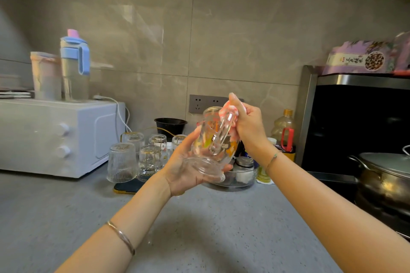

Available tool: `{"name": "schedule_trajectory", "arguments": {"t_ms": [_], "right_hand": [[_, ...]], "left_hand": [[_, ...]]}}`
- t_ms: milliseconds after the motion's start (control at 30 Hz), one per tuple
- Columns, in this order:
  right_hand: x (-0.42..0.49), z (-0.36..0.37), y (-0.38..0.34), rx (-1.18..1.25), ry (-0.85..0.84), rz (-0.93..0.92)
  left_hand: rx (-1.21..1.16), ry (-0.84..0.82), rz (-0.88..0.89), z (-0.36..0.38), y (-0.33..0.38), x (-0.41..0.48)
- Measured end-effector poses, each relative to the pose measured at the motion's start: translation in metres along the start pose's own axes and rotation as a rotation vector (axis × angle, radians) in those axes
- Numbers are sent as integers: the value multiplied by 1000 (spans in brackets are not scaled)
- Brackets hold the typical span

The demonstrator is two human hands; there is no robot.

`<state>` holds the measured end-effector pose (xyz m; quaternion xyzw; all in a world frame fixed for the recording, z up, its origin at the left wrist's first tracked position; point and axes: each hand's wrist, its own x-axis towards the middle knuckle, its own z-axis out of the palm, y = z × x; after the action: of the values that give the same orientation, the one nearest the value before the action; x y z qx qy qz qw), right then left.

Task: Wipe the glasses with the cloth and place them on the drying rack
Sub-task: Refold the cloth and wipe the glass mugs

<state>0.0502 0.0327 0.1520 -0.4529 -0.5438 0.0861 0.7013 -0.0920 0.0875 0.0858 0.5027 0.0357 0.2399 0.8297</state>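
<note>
Saw only a pink-white scrap of the cloth [223,110], bunched inside the right hand [248,126] at 1 o'clock of the printed mug [210,142]. Could not read the blurred lettering on the purple box [359,58] at 2 o'clock. Lost the steel pot [386,175] past the frame's edge at 4 o'clock. Could not tell the contents of the glass bowl [240,180], half hidden behind the mug's base.

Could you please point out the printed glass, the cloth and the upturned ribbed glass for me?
printed glass [203,141]: head view, its patterned side wall.
cloth [222,110]: head view, pink fold beside the rim.
ribbed glass [121,162]: head view, its fluted side wall.
</note>
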Motion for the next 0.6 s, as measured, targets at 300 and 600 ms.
{"name": "schedule_trajectory", "arguments": {"t_ms": [300, 600], "right_hand": [[11, 9, 6, -16, 68, -158], [10, 22, -4, -83, 21, -253]], "left_hand": [[662, 155, 187, 5, 17, 10], [776, 300, 513, 10, 9, 2]]}}
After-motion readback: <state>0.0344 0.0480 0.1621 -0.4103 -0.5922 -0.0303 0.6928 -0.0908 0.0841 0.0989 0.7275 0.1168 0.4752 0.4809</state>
